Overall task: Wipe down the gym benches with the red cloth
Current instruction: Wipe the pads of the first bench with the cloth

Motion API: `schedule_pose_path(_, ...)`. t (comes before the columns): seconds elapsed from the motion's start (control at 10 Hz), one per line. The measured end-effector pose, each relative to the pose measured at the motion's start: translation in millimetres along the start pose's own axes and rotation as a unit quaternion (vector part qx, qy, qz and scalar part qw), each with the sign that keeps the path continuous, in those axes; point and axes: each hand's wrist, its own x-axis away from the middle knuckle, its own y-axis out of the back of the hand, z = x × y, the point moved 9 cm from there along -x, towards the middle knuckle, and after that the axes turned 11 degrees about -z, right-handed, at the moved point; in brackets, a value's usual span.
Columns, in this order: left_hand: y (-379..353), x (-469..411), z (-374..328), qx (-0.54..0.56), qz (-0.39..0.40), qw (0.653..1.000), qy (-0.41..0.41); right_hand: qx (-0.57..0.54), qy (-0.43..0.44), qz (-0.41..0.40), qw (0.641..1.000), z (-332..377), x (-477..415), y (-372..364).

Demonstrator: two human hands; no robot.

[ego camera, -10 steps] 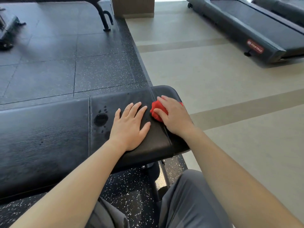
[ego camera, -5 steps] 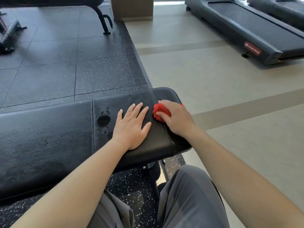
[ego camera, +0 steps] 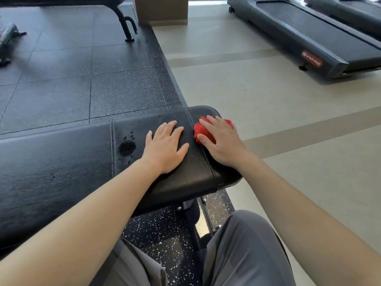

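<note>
A black padded gym bench (ego camera: 61, 172) runs across the view from the left edge to the middle. Its short end pad carries a dark wet patch (ego camera: 127, 147) with small droplets around it. My left hand (ego camera: 165, 147) lies flat, fingers spread, on that end pad, holding nothing. My right hand (ego camera: 220, 141) presses a bunched red cloth (ego camera: 201, 129) onto the rounded right tip of the bench. Most of the cloth is hidden under my palm and fingers.
Dark speckled rubber flooring (ego camera: 72, 79) lies behind and under the bench, beige floor (ego camera: 268, 104) to the right. Two treadmills (ego camera: 309, 36) stand at the top right. Another bench's leg (ego camera: 125, 23) and a brown pillar base (ego camera: 162, 11) sit at the top. My grey-trousered knees (ego camera: 245, 250) are below.
My right hand has slid the red cloth slightly to the right, toward the bench's tip. My left hand stays flat in the same spot.
</note>
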Motion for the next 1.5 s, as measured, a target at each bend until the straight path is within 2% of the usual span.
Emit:
schedule_pose_path(0.2, -7.2, -20.1, 3.7, -0.006, -0.024, 1.0, 0.016, -0.003, 0.002, -0.035, 0.999, 0.6, 0.5, -5.8)
schedule_pose_path(0.4, -9.5, -20.9, 5.1, -0.017, -0.024, 0.999, 0.015, -0.033, -0.031, -0.057, 0.997, -4.3, -41.3, -12.0)
schedule_pose_path(0.6, -9.3, -21.5, 5.6, -0.017, -0.027, 0.999, 0.017, -0.02, 0.018, -0.044, 0.999, 2.0, 0.9, -9.2)
schedule_pose_path(0.7, -9.2, -21.6, 5.5, -0.018, -0.026, 0.999, 0.016, -0.041, 0.004, -0.051, 0.998, -5.7, -21.6, -12.2)
schedule_pose_path(0.8, -8.7, -22.5, 6.9, -0.017, -0.03, 0.999, 0.018, -0.083, 0.007, -0.054, 0.995, -8.2, -54.8, -13.5)
schedule_pose_path(0.9, -9.5, -22.9, 7.2, -0.017, -0.029, 0.999, 0.017, -0.195, -0.027, -0.057, 0.979, -17.4, -78.1, -2.3)
schedule_pose_path(1.0, -9.4, -23.2, 7.7, -0.015, -0.031, 0.999, 0.015, -0.252, -0.034, -0.071, 0.965, -19.4, -94.2, 15.0)
schedule_pose_path(1.1, -8.1, -22.8, 6.5, -0.016, -0.031, 0.999, 0.015, -0.164, 0.02, -0.013, 0.986, -5.9, -96.5, 0.3)
schedule_pose_path(1.2, -7.4, -22.9, 6.3, -0.015, -0.033, 0.999, 0.018, -0.048, 0.039, -0.002, 0.998, 0.9, -82.9, -23.4)
schedule_pose_path(1.4, -8.3, -22.9, 6.6, -0.006, -0.036, 0.999, 0.019, 0.021, 0.033, -0.028, 0.999, 7.3, -30.6, -13.5)
schedule_pose_path(1.5, -9.3, -23.3, 7.1, -0.01, -0.034, 0.999, 0.018, 0.02, 0.016, -0.024, 0.999, 3.2, -25.1, -15.2)
